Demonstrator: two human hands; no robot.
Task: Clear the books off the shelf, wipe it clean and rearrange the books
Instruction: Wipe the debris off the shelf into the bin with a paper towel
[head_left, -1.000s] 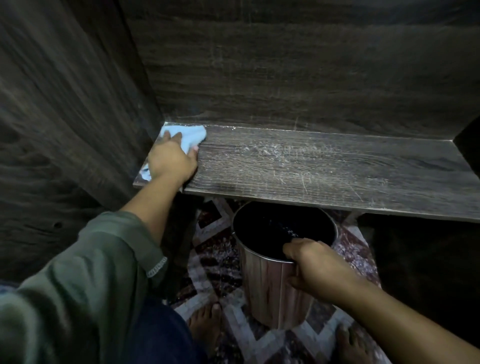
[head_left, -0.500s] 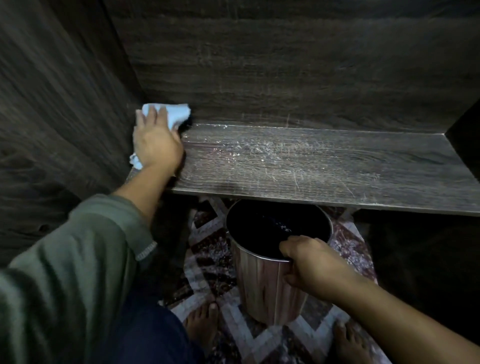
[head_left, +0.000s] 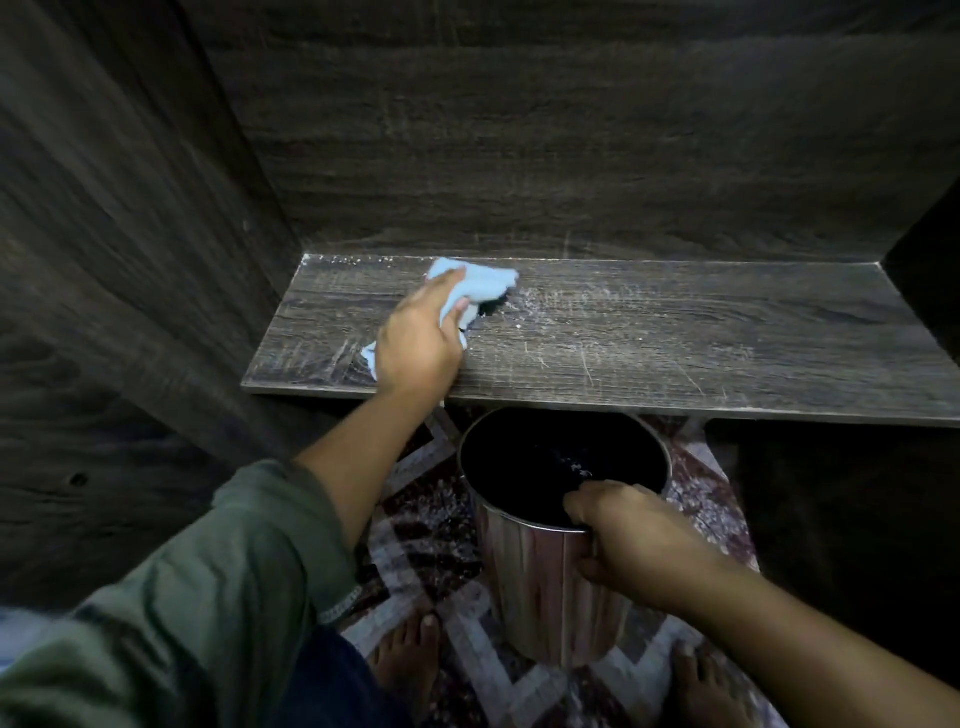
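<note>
Head cam looking down: bare feet (head_left: 410, 660) standing on diamond-patterned rug (head_left: 415, 499). Right hand (head_left: 628, 540) gripping rim of round shiny metal bin (head_left: 540, 597), sitting just below shelf front. Dark woodgrain shelf (head_left: 675, 332) running L-R, scratched, whitish dust (head_left: 561, 301) lying mid-board. Left hand (head_left: 415, 343) clutching crumpled light-blue cloth (head_left: 483, 283) on shelf's left half, cloth stretching diagonally toward back-right. Woodgrain back panel (head_left: 519, 156) rising behind.

woodgrain panels (head_left: 519, 130): dark, scratched | patterned rug (head_left: 415, 499): maroon, white | light: dim
</note>
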